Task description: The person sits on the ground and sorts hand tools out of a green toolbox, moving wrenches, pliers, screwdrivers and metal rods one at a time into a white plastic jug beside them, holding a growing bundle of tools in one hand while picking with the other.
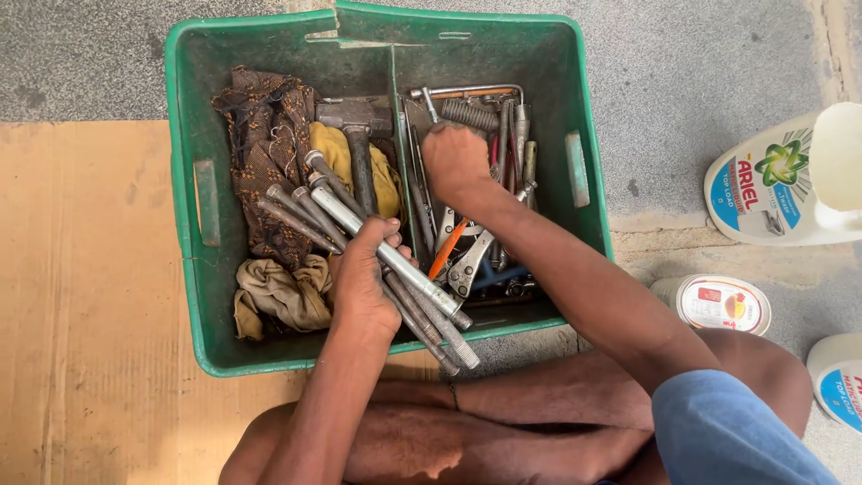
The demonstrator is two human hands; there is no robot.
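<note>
Several long steel bolts (pixel 377 247) are gripped in a bundle by the left hand (pixel 362 269) over the green crate's (pixel 193 108) left compartment. The right hand (pixel 455 160) is closed among hand tools (pixel 467 260) in the right compartment, beside a hammer (pixel 356 135).

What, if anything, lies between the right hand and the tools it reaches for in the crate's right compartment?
Nothing visible does. The right hand is already down among the loose tools in the green crate, right of the divider. The left hand grips a bundle of long bolts over the left compartment.
</note>
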